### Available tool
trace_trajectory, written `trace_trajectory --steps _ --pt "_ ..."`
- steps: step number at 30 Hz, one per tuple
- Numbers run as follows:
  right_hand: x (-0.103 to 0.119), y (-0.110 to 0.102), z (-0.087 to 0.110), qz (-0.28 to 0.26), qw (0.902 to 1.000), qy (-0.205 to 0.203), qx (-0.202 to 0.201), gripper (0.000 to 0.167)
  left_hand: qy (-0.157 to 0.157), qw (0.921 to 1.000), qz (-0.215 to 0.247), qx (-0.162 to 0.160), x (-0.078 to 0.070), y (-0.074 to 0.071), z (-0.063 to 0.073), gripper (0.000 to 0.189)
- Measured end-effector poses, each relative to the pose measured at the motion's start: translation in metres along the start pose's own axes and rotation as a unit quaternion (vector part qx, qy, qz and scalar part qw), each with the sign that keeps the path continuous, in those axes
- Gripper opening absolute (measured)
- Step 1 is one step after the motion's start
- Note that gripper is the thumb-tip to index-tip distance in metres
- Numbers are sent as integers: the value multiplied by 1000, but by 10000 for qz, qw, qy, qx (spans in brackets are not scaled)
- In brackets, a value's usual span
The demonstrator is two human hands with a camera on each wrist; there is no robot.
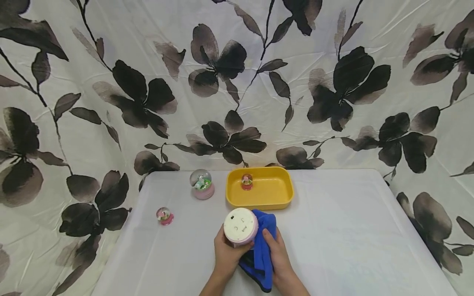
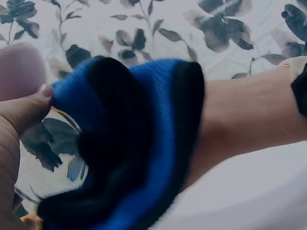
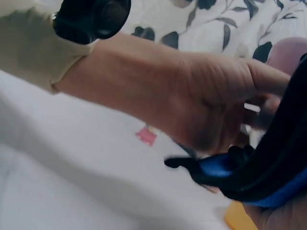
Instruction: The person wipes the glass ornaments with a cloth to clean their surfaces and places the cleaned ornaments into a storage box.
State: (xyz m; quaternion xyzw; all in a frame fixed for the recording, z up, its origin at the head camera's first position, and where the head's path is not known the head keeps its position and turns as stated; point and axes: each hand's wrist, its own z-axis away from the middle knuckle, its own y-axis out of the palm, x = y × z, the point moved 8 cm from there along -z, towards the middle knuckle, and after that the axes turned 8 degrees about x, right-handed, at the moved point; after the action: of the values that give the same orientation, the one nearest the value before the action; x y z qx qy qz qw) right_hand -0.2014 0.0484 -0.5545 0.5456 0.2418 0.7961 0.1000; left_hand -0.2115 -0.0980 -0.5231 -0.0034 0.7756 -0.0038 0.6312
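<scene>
Near the front middle of the table, my left hand (image 1: pixel 228 255) grips a snow globe (image 1: pixel 240 225), its round cream underside turned up toward the head camera. The globe's pink base (image 2: pixel 21 72) appears at the left of the left wrist view, with the curve of the clear dome below it. My right hand (image 1: pixel 280 257) holds a blue cloth (image 1: pixel 263 246) with black edging against the globe's right side. The cloth hangs down between the hands and hides part of the right fingers. In the right wrist view, the cloth (image 3: pixel 268 165) covers much of the globe.
A yellow tray (image 1: pixel 259 206) stands just beyond the hands, with a small red-based snow globe (image 1: pixel 247 181) inside. Left of it sits a larger pink-based snow globe (image 1: pixel 202 185). Another small snow globe (image 1: pixel 164 216) is farther left on the white-covered table (image 1: pixel 352 234). A floral curtain (image 1: pixel 259 102) hangs behind.
</scene>
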Motion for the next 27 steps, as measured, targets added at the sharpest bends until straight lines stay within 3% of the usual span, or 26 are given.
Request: trace_trajectory --steps 4,7,14,17,21,27 --pt "4 -11 1 -86 9996 -200 -177 73 239 9991 332 147 -5 -5 -5 73" --pt "11 -22 3 -19 9986 -387 -358 72 352 9987 324 163 -8 -12 -8 73" --pt "31 -36 7 304 9933 -1010 -464 63 210 9980 -517 311 -31 -24 -10 64" --pt "38 -37 8 602 9900 -1206 -428 62 16 9940 -946 556 -27 -26 -11 61" --pt "47 -38 10 1210 9803 -1471 -514 63 -211 9846 -1523 831 -5 -24 -12 62" --pt "56 -30 14 2103 9592 -1850 -388 67 -225 9714 -2111 1067 -6 -17 -12 62"
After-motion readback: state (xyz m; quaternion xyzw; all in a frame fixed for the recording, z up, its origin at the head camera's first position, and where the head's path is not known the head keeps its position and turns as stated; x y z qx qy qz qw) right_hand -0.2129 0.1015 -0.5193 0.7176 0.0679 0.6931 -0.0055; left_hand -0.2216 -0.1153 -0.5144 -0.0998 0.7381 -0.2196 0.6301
